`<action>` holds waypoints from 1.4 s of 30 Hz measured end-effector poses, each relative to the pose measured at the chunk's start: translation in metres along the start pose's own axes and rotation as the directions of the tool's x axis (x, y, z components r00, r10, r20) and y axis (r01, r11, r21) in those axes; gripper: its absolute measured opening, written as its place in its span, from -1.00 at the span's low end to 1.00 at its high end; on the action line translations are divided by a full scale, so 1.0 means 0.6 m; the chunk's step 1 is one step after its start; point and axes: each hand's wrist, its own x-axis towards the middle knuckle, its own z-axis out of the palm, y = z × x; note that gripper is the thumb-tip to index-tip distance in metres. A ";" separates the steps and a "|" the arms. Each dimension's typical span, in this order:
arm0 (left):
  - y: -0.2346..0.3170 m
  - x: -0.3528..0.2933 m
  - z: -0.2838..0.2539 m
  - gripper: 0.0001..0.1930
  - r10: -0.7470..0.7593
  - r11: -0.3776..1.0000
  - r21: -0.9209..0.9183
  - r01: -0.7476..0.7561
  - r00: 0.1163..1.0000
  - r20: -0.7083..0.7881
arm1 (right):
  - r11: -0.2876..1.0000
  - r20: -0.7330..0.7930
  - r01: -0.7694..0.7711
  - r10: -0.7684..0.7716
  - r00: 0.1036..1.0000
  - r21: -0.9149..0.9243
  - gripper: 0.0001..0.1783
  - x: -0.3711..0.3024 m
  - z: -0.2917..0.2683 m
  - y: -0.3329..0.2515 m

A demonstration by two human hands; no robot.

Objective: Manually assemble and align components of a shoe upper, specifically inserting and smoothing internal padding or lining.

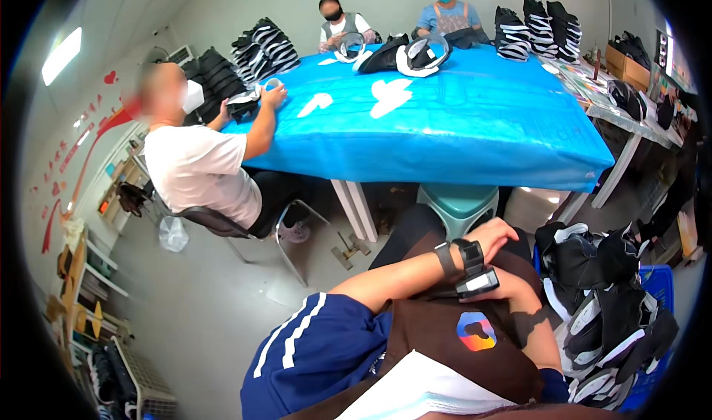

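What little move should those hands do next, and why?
Maybe ease the left hand away from the right hand: they're bunched close together, nothing shows in the left, and the shoe pile sits off to the right.

Left wall point(111, 97): slanting line of red characters point(63, 153), too small to read, near red hearts point(110, 77) | brown apron point(512, 364): multicoloured ring emblem point(475, 318) | black wrist device point(477, 283): pale face, markings illegible at this size

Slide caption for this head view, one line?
Left hand and right hand close together, beside a blue crate of shoe uppers; three co-workers at a blue-covered table.
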 end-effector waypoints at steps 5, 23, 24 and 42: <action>0.051 -0.005 -0.018 -0.78 0.148 0.983 -0.114 -0.144 0.989 0.028 | 0.793 -0.442 0.217 -0.517 0.733 -0.569 -0.66 0.020 0.000 0.057; 0.091 -0.147 -0.115 0.02 -0.030 1.000 0.006 0.030 0.967 0.255 | 0.885 -0.797 0.460 -0.328 0.507 -0.071 -0.69 0.031 0.004 -0.027; 0.086 -0.130 -0.103 0.04 0.067 0.992 0.099 -0.080 0.988 0.136 | 0.906 -0.717 0.398 -0.375 0.588 -0.148 -0.67 0.043 -0.011 -0.030; -0.063 0.035 -0.253 -0.76 -0.648 0.553 -0.823 0.129 0.687 -0.328 | 0.727 -0.625 -0.104 -0.498 0.601 -0.679 -0.34 0.113 -0.097 -0.048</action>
